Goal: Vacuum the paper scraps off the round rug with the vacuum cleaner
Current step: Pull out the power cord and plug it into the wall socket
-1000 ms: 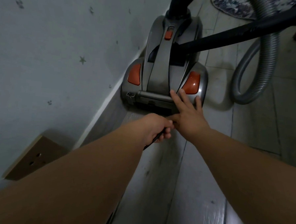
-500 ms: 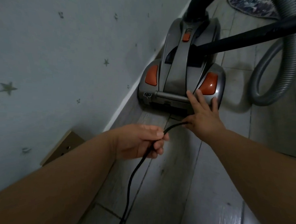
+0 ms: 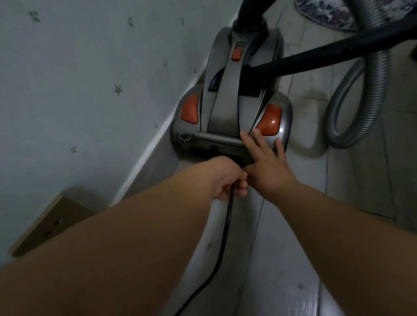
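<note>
while the left hand gripped the power cord and the right hand lay straight-fingered on the canister vacuum cleaner — apparently well short of the rug — a sharp tug could jam the cord.

Grey canister vacuum cleaner w/ orange buttons, sitting on floor tight vs. wall, rear end nearest. Black power cord runs from its rear toward viewer. Grey ribbed hose loops at its right; black wand crosses above. Blue-white patterned round rug, edge only, top right.
</note>
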The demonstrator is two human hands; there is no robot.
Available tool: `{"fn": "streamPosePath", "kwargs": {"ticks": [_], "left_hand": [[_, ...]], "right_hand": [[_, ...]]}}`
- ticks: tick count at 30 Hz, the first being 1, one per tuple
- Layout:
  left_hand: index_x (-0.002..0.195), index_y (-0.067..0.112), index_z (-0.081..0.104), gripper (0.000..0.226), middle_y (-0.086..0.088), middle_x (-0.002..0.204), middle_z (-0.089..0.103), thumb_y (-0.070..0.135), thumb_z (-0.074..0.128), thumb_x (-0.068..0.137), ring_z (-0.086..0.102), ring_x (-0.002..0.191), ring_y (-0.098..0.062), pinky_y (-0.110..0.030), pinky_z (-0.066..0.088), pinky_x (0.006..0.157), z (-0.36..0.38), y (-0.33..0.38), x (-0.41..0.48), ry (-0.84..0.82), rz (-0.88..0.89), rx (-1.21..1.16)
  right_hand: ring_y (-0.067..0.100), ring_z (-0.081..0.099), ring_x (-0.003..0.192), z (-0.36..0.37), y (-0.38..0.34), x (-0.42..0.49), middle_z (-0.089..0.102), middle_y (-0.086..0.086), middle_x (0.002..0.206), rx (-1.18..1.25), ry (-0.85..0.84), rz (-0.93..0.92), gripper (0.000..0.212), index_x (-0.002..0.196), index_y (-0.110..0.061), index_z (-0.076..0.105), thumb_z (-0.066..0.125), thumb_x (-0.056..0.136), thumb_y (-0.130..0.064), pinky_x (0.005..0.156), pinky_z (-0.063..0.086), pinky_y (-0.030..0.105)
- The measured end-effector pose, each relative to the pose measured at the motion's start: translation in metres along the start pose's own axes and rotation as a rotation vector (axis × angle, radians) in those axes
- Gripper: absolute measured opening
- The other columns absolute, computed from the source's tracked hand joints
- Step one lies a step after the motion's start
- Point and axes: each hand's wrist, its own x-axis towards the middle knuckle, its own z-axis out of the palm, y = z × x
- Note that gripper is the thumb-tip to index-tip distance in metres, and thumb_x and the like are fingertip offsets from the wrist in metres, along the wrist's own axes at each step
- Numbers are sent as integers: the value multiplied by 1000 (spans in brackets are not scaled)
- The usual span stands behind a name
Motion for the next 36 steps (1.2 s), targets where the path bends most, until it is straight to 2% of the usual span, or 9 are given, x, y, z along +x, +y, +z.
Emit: {"fn": "streamPosePath", "kwargs": {"ticks": [1, 3, 6, 15, 23, 26, 30, 34, 36], "left_hand": [[87, 9, 54, 17, 0, 60, 50, 13, 43, 99, 53, 55, -10, -14, 35, 32, 1, -2, 1, 23, 18, -6], [86, 11, 55, 18, 1, 60, 49, 12, 42, 98, 54, 54, -10, -14, 34, 40, 0, -8, 0, 57, 55, 1], [85, 11, 56, 21, 1, 58, 48, 14, 42, 100, 55, 54, -9, -15, 35, 45, -9, -21, -7, 58, 97, -84], [98, 8, 58, 19, 1, 63, 52, 15, 40, 100, 57, 63, -10, -21, 45, 63, -57, -64, -79, -223, 266, -185], [104, 5, 55, 25, -8, 74, 58, -2, 35, 91, 64, 69, -18, -22, 49, 56, -62, -47, -66, -355, 39, -115], [92, 10, 56, 14, -3, 62, 58, 8, 42, 93, 64, 60, -14, -17, 45, 48, -40, -27, -38, -310, -31, -157], [82, 14, 55, 26, 4, 54, 51, 29, 43, 100, 56, 55, -9, -15, 39, 44, -15, -14, -1, -104, -26, -162], [78, 16, 51, 26, 5, 51, 42, 21, 40, 101, 47, 49, -7, -13, 30, 38, 1, -16, 11, 35, 10, -70], [80, 14, 53, 24, 4, 51, 42, 16, 40, 99, 46, 47, -7, -13, 29, 38, 3, -20, 9, 78, 40, -64]], "right_hand": [[18, -30, 148, 1, 2, 1, -19, -9, 165, 4, 9, -5, 19, 80, -39, 63, 54, 97, -40, 115, -21, 50], [18, -32, 146, 5, 5, 2, -23, -8, 164, -25, 25, -12, 20, 113, -44, 68, 56, 97, -41, 113, -23, 51], [21, -33, 146, 12, 9, 5, -27, -5, 163, -126, 31, -14, 46, 142, -42, 50, 59, 97, -34, 108, -25, 50], [26, -31, 147, 9, -3, 4, -23, -4, 164, -99, 35, 14, 16, 103, -42, 74, 63, 91, -45, 111, -23, 55], [26, -32, 147, 8, -8, 5, -23, -3, 164, -66, 17, 38, 18, 97, -38, 75, 61, 93, -46, 116, -17, 60], [24, -30, 148, 6, -9, 4, -22, -5, 164, -45, 27, 39, 19, 93, -35, 76, 60, 94, -45, 116, -20, 57], [19, -29, 148, 6, -7, 3, -19, -8, 165, 2, 30, 41, 25, 83, -32, 74, 55, 96, -43, 118, -20, 53], [19, -28, 149, 4, -3, 3, -19, -8, 165, -14, 22, 26, 23, 80, -31, 73, 58, 95, -40, 116, -20, 52], [21, -30, 148, 3, -2, 2, -21, -7, 164, -41, 11, 22, 17, 89, -35, 75, 59, 94, -41, 114, -22, 52]]}}
